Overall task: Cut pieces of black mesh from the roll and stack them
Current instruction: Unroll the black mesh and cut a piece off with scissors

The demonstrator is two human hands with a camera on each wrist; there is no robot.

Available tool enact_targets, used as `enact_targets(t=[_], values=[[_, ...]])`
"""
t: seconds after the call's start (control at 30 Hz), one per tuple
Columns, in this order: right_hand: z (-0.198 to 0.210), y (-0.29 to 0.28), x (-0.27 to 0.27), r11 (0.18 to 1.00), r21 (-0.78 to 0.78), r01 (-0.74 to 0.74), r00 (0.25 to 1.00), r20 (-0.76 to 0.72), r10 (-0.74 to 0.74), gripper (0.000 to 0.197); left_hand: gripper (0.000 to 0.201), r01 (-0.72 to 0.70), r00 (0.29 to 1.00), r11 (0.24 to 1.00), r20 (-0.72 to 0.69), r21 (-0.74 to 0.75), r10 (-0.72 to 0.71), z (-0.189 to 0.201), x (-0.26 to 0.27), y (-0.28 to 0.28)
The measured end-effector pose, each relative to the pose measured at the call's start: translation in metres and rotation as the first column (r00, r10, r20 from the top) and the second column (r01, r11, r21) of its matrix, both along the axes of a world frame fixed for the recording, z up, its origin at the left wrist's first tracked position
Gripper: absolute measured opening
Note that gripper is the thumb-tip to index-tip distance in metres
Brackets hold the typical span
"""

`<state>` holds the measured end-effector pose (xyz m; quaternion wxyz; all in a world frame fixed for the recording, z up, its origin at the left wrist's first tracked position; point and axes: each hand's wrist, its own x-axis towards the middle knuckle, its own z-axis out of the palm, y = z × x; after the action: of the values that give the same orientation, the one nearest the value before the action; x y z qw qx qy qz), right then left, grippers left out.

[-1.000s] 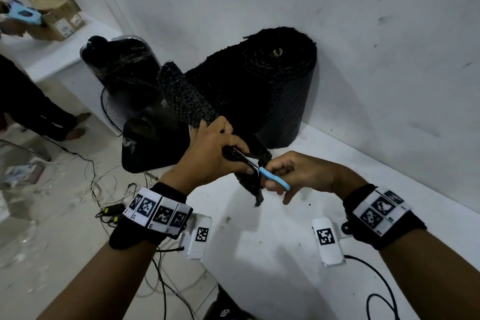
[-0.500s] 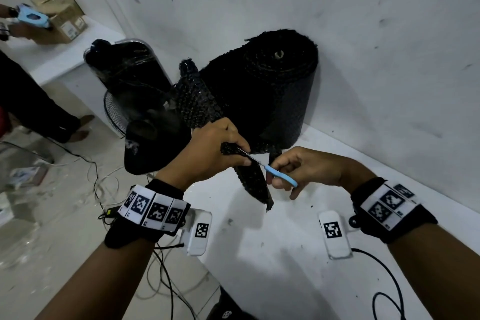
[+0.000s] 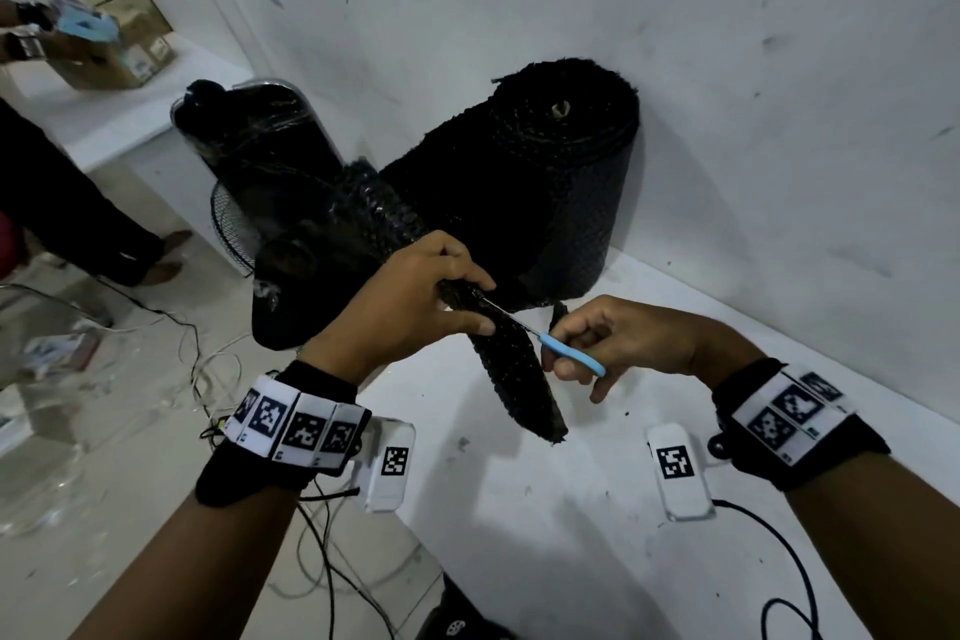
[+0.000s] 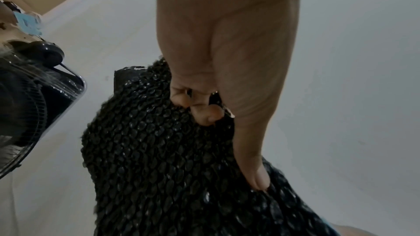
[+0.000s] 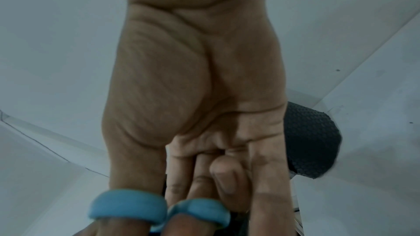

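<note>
White table (image 3: 545, 535) bears the mesh roll (image 3: 561, 182); left hand (image 3: 410, 307) pinches mesh strip (image 3: 519, 374); right hand (image 3: 618, 338) grips blue scissors (image 3: 569, 353).

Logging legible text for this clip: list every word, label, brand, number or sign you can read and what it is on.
No words or numbers can be read.
Wristbands: square black-and-white coded markers only, no letters.
White wrist units: one coded marker each, no text.
Cardboard box: stickers too blurred to read.
Black fan base: pale mark, too blurred to read.
</note>
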<state>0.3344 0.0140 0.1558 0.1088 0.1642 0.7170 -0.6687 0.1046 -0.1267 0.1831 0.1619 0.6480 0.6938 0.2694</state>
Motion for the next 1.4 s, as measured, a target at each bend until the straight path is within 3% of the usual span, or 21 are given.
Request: enact_targets(t=[0.07, 0.23, 0.43, 0.53, 0.63, 0.83, 1.03, 1.4], values=[[0.001, 0.002, 0.001, 1.0, 0.001, -0.017, 1.0, 0.014, 0.017, 0.032, 0.031, 0.01, 1.0, 1.0, -0.008, -0.007, -0.011, 0.004, -0.002, -0.001], [0.007, 0.001, -0.007, 0.999, 0.012, -0.039, 0.999, 0.013, 0.039, 0.021, 0.021, 0.011, 1.0, 1.0, -0.001, -0.011, -0.011, 0.001, 0.006, 0.002], [0.009, 0.0, -0.009, 1.0, -0.008, -0.015, 1.0, -0.006, 0.015, 0.017, 0.023, -0.008, 1.0, 0.997, -0.002, 0.077, 0.009, -0.002, 0.01, 0.002], [0.009, -0.002, -0.012, 1.0, -0.03, 0.005, 1.0, -0.003, -0.005, 0.025, 0.022, -0.019, 1.0, 0.995, -0.016, 0.098, 0.021, -0.005, 0.014, 0.002], [0.008, -0.002, -0.015, 1.0, -0.003, -0.006, 1.0, -0.014, 0.006, 0.018, 0.021, -0.011, 1.0, 0.993, -0.023, 0.115, 0.014, -0.008, 0.019, 0.003], [0.007, 0.003, -0.006, 1.0, 0.01, 0.001, 1.0, 0.001, -0.001, 0.015, 0.041, -0.046, 0.999, 0.996, -0.01, 0.072, 0.047, -0.003, 0.006, -0.001], [0.011, 0.007, -0.003, 1.0, 0.0, -0.031, 0.999, 0.017, 0.031, 0.022, 0.018, -0.023, 1.0, 0.998, -0.001, 0.055, 0.023, -0.003, 0.004, -0.001], [0.014, 0.011, -0.006, 0.999, -0.007, -0.048, 0.999, 0.007, 0.048, 0.014, 0.019, 0.022, 0.998, 0.99, 0.056, 0.138, -0.03, -0.01, 0.001, 0.002]])
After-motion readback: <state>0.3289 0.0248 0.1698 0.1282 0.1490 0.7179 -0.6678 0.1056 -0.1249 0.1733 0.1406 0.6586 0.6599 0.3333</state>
